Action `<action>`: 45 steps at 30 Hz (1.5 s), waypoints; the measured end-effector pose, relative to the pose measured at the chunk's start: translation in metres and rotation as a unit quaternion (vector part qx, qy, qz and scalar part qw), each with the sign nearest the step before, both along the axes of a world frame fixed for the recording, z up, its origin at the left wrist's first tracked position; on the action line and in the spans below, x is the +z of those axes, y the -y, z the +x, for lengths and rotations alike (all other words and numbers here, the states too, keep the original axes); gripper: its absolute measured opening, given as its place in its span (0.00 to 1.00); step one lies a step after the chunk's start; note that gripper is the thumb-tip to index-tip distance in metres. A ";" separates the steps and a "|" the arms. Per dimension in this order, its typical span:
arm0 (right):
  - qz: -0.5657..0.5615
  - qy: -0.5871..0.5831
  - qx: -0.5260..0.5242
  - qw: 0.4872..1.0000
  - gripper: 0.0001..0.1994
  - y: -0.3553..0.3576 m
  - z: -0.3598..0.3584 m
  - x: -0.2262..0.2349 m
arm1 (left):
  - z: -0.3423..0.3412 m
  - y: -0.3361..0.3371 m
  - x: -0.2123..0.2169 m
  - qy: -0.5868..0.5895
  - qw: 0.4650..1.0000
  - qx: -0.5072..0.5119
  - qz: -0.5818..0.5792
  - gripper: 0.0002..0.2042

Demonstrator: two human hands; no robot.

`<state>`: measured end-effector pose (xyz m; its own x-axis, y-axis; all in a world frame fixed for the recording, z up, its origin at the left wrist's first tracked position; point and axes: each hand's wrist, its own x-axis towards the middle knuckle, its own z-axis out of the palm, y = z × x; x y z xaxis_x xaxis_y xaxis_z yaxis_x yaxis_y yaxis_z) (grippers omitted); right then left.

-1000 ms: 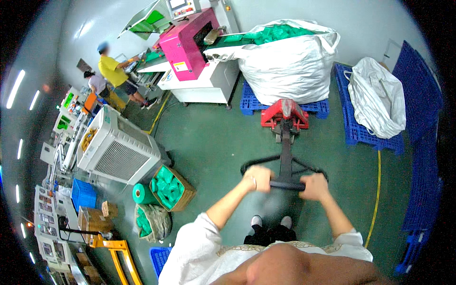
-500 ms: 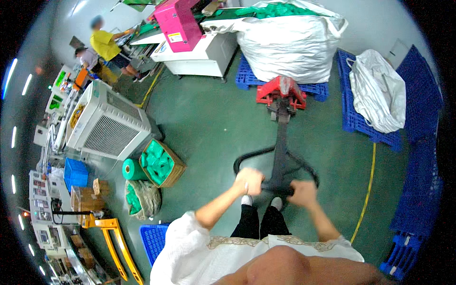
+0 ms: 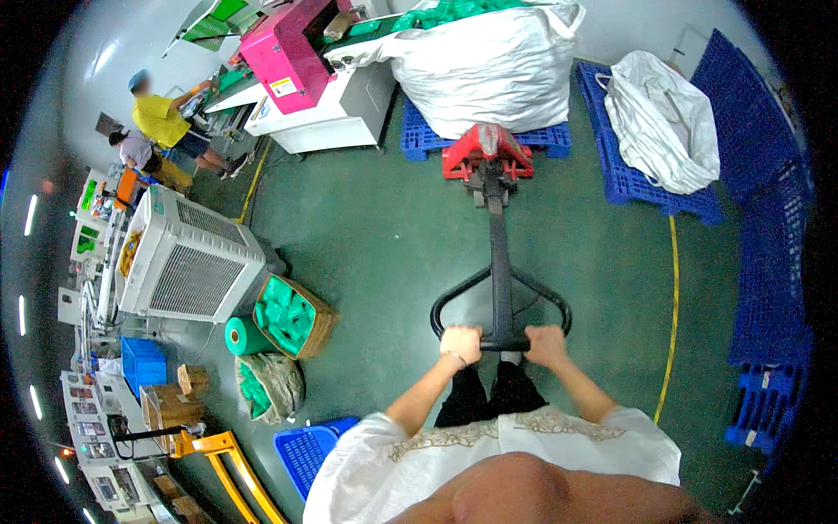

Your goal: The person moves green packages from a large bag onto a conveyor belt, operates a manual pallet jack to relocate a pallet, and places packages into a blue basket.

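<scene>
My left hand (image 3: 461,344) and my right hand (image 3: 546,345) are wrapped round the near bar of a black looped pallet jack handle (image 3: 500,297), one on each side of its central shaft. The shaft runs away from me to the red pallet jack body (image 3: 489,155). Its forks are hidden under a blue plastic pallet (image 3: 421,140). On that pallet stands a large white bulk bag (image 3: 484,83), with green plastic pieces (image 3: 463,12) heaped at its top.
A second blue pallet (image 3: 615,179) at right carries a slumped white bag (image 3: 663,122). At left stand an air cooler (image 3: 196,258), a carton of green packets (image 3: 288,316), a sack (image 3: 275,389) and a yellow pallet jack (image 3: 231,467). Two people (image 3: 161,120) work beside a pink-and-white machine (image 3: 284,57).
The whole view has shifted, with the bag and red jack now further up and left. The handle has straightened and lies more centred between my hands, which still grip it.
</scene>
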<state>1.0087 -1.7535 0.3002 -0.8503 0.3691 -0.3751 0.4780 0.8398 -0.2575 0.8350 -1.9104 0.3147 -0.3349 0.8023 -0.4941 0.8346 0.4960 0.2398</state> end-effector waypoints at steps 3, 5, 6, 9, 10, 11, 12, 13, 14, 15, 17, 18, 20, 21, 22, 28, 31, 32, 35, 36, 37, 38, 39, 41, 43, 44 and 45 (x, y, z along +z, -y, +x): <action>-0.024 0.051 0.020 0.998 0.17 0.002 0.004 -0.019 | 0.001 0.007 -0.037 0.075 0.993 -0.081 -0.031 0.16; 0.025 -0.068 0.056 0.996 0.17 -0.024 -0.026 0.028 | -0.063 -0.020 0.010 0.082 0.984 -0.158 -0.008 0.22; 0.042 -0.046 0.026 0.998 0.17 -0.048 -0.046 0.064 | -0.075 -0.044 0.054 0.006 0.991 -0.133 0.022 0.20; 0.088 -0.077 -0.014 0.993 0.17 -0.100 -0.108 0.157 | -0.107 -0.099 0.164 -0.064 0.990 -0.020 0.121 0.13; 0.090 -0.101 -0.017 0.991 0.15 -0.092 -0.101 0.148 | -0.100 -0.092 0.155 -0.071 0.993 -0.023 0.094 0.13; 0.091 -0.125 -0.018 0.988 0.13 -0.071 -0.083 0.126 | -0.084 -0.074 0.134 -0.078 0.994 -0.025 0.066 0.13; 0.097 -0.153 -0.015 0.983 0.11 -0.048 -0.066 0.102 | -0.067 -0.051 0.108 -0.089 0.995 -0.022 0.042 0.14; 0.059 -0.146 -0.008 0.987 0.12 -0.019 -0.039 0.070 | -0.044 -0.016 0.059 -0.085 0.994 -0.012 0.065 0.16; 0.030 -0.045 -0.008 0.998 0.13 0.002 -0.011 0.027 | -0.010 0.003 0.019 -0.081 0.995 -0.016 0.048 0.15; 0.018 0.001 -0.016 1.000 0.14 0.008 0.023 -0.043 | 0.014 0.011 -0.035 -0.032 0.996 -0.025 0.080 0.14; -0.014 0.017 0.015 1.000 0.14 0.012 0.026 -0.034 | 0.002 0.016 -0.070 0.034 0.995 -0.093 0.012 0.17; -0.012 0.010 0.024 1.000 0.15 -0.013 0.007 -0.008 | -0.029 -0.013 -0.030 0.064 0.988 -0.142 0.021 0.18; 0.117 -0.088 0.029 0.989 0.13 -0.048 -0.040 0.076 | -0.065 -0.052 0.072 -0.044 0.989 -0.134 0.038 0.15; 0.115 -0.157 0.007 0.981 0.11 -0.067 -0.070 0.111 | -0.084 -0.064 0.094 -0.128 0.984 -0.051 0.113 0.12; 0.139 -0.203 0.006 0.969 0.07 -0.094 -0.094 0.132 | -0.093 -0.089 0.131 -0.159 0.975 -0.026 0.156 0.10; 0.079 -0.094 0.000 0.992 0.09 0.009 0.008 -0.011 | 0.010 0.014 -0.014 -0.104 0.992 -0.010 0.076 0.11; -0.036 0.011 -0.003 0.999 0.15 0.003 0.012 -0.015 | -0.006 0.000 -0.031 0.034 0.995 -0.087 -0.018 0.17; -0.028 0.006 0.005 1.000 0.16 -0.017 -0.011 0.025 | -0.030 -0.019 0.001 0.016 0.993 -0.115 -0.012 0.16; 0.101 -0.143 0.046 0.983 0.11 -0.084 -0.080 0.131 | -0.083 -0.084 0.127 -0.104 0.992 -0.022 0.066 0.12; 0.106 -0.151 0.030 0.982 0.10 -0.079 -0.077 0.125 | -0.079 -0.082 0.125 -0.108 0.991 -0.013 0.079 0.12; 0.111 -0.159 0.014 0.981 0.09 -0.073 -0.073 0.118 | -0.073 -0.079 0.120 -0.112 0.989 -0.004 0.092 0.12; 0.116 -0.167 -0.002 0.979 0.08 -0.068 -0.068 0.109 | -0.064 -0.075 0.114 -0.115 0.988 0.006 0.105 0.12; 0.130 -0.179 -0.015 0.975 0.08 -0.070 -0.064 0.105 | -0.055 -0.075 0.112 -0.124 0.984 0.018 0.126 0.12; 0.142 -0.237 0.006 0.961 0.08 -0.019 0.007 0.000 | 0.006 -0.016 0.014 -0.112 0.989 -0.027 0.098 0.12; -0.074 0.088 0.039 0.993 0.19 0.003 0.034 -0.061 | 0.030 0.012 -0.047 0.001 0.999 -0.042 -0.017 0.17; -0.065 0.075 0.058 0.993 0.19 -0.006 0.022 -0.050 | 0.017 0.007 -0.050 0.076 0.991 -0.078 -0.071 0.20; -0.049 0.058 0.068 0.995 0.19 -0.029 0.004 -0.021 | -0.014 -0.020 -0.020 0.141 0.968 -0.167 -0.124 0.28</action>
<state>1.0129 -1.7247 0.2792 -0.8387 0.2101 -0.5025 0.3931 0.8721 -0.2915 0.8213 -1.8905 0.2950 0.0987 0.6875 -0.7194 0.8773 0.2810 0.3890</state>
